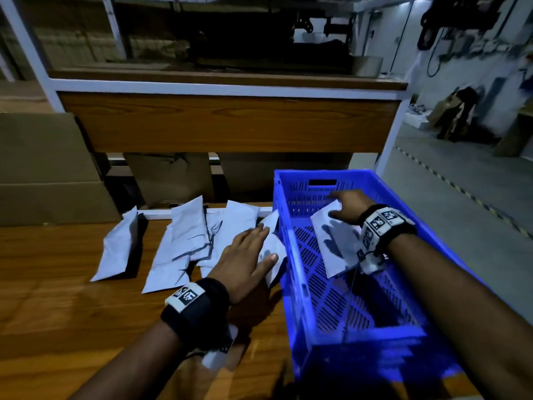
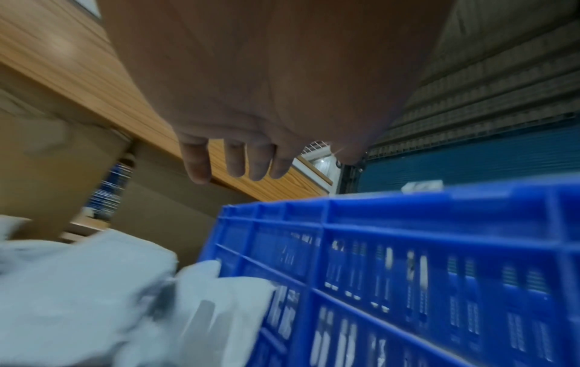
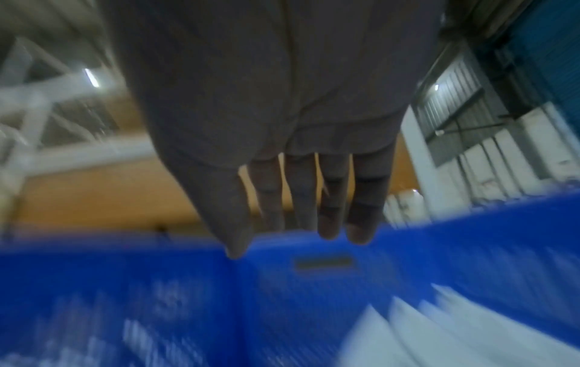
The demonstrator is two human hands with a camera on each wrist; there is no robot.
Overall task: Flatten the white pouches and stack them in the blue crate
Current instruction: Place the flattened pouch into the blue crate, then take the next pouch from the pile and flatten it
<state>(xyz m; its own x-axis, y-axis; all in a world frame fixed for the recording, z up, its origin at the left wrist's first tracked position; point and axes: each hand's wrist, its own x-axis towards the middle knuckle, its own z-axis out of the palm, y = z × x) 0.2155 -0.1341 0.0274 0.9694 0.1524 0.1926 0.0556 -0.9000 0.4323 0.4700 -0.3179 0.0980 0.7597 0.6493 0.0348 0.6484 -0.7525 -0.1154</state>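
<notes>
Wooden tabletop point(image 1: 57, 307) w/ blue slotted crate point(image 1: 302, 284) at its right end, cardboard boxes point(image 1: 43, 168) and a white-framed shelf unit point(image 1: 225, 85) behind. Early in the task, by the look of it: only one white pouch in crate point(image 1: 331, 243), lying on the slotted floor toward the far end, long axis running near-to-far w/ a slight lean to the left at the far end, far tip by the handle slot. Left to do: approx. four or five more on the tabletop, exact count unclear where they overlap. Far-left pouch point(image 1: 115, 249) lies alone, still puffy and creased; middle overlapping pile point(image 1: 184, 241) rumpled too; all w/ long axes roughly near-to-far, fanned slightly. Pouch by crate wall point(image 1: 274, 249) sits just beside the crate's left side, partly under the left hand. Right hand point(image 1: 350, 206) inside crate, over the far end of the stacked pouch, fingers straight per wrist view, so grip slack, nothing pinched; likely pressing or letting go, can't tell which. Left hand point(image 1: 248, 255) flat, palm down, fingers extended on the next pouch, grip likewise unclenched, seemingly smoothing it before the lift.
</notes>
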